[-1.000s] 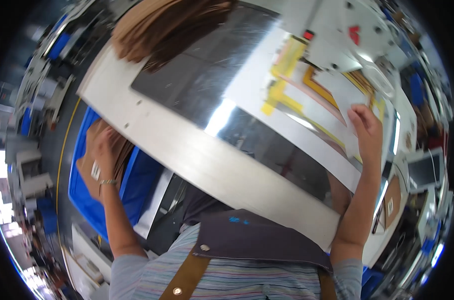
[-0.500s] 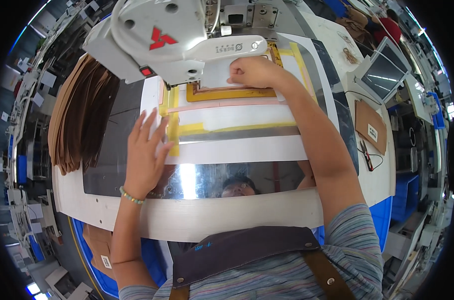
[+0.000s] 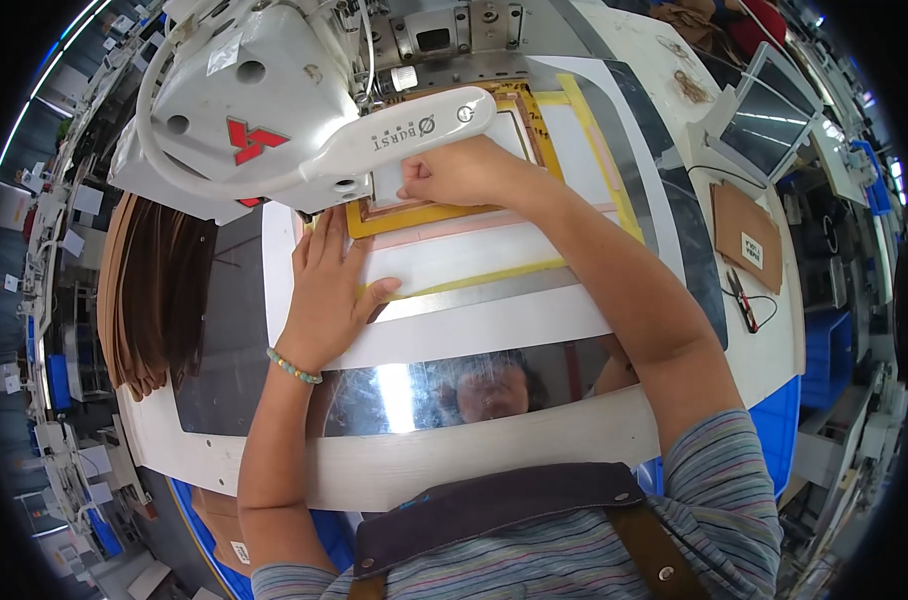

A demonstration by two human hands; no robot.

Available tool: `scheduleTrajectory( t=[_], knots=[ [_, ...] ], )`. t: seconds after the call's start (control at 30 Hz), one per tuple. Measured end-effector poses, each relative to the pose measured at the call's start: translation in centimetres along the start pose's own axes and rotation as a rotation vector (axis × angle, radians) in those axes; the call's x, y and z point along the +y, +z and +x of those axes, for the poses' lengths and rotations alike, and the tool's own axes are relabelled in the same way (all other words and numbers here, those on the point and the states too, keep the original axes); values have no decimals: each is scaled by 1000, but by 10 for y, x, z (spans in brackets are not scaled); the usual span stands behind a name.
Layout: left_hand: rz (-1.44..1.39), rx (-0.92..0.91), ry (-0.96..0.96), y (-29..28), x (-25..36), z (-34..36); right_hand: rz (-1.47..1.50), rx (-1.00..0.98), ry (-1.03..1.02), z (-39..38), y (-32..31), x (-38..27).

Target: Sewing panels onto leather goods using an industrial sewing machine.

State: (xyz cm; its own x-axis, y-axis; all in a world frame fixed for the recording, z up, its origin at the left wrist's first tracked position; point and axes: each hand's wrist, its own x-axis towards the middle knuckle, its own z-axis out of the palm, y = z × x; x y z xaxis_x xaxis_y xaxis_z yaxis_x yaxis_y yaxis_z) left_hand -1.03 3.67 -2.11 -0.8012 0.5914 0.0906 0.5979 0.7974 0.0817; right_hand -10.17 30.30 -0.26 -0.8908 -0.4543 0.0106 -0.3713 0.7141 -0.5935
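My left hand [image 3: 332, 290] lies with fingers stretched out on the left part of a white template sheet [image 3: 449, 250] edged with yellow and pink tape. Its fingertips reach the corner of a yellow-bordered frame [image 3: 444, 215], beside the sewing machine head [image 3: 244, 100]. My right hand [image 3: 454, 175] is closed, knuckles up, over the inside of that frame. Whatever its curled fingers pinch, if anything, stays hidden. Just above this hand juts a white lamp arm [image 3: 399, 135] from the machine, covering part of the frame.
A thick stack of brown pieces [image 3: 154, 300] stands at the left. On the right are a tilted screen [image 3: 769, 115], a brown labelled piece [image 3: 746, 235] and small red-handled snips [image 3: 744, 305]. A shiny metal plate [image 3: 434, 390] runs along the near side.
My left hand has moved up and right, from the template's taped left edge onto the sheet near the frame. My right hand stays closed over the frame. The whole view has shifted and turned slightly.
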Motion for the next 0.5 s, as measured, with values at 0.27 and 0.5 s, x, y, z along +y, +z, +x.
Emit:
scheduleTrajectory(
  t=[0.27,0.5],
  knots=[
    [-26,127,11,7,-5,0,142,-84,-28,-15,-95,48],
    [-17,145,12,11,-6,-1,-73,-168,121,-54,-106,49]
  ],
)
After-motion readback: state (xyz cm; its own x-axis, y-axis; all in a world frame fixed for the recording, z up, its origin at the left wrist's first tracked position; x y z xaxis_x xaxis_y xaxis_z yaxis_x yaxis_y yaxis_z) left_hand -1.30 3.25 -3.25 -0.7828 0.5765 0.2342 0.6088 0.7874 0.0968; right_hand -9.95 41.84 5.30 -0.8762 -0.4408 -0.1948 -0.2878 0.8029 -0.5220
